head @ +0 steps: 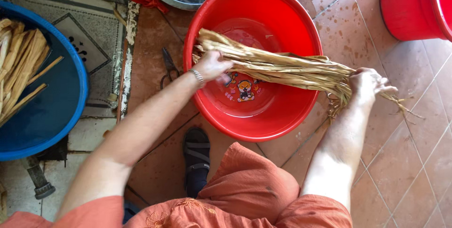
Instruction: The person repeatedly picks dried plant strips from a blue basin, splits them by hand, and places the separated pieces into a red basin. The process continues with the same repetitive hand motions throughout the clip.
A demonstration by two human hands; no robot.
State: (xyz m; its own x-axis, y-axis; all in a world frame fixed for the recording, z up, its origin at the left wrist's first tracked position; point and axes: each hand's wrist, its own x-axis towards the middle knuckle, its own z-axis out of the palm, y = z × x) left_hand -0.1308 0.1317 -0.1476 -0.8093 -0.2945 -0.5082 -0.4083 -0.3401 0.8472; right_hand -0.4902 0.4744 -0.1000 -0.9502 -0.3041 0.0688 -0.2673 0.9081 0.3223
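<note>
Head view looking down: both hands grip a long bundle of dried straw-like leaves (282, 68) stretched across a red basin (214, 115) on the tiled floor. Left hand (212, 64) closes around one end over the basin; right hand (367, 84) clutches the other end beyond its rim. Judged step: holding the bundle taut; next needs firm, even grip.

Bright, even daylight, sharp throughout. Soft shadows lie under the arms. Mild glare shows on the red basin (282, 119) rim.
</note>
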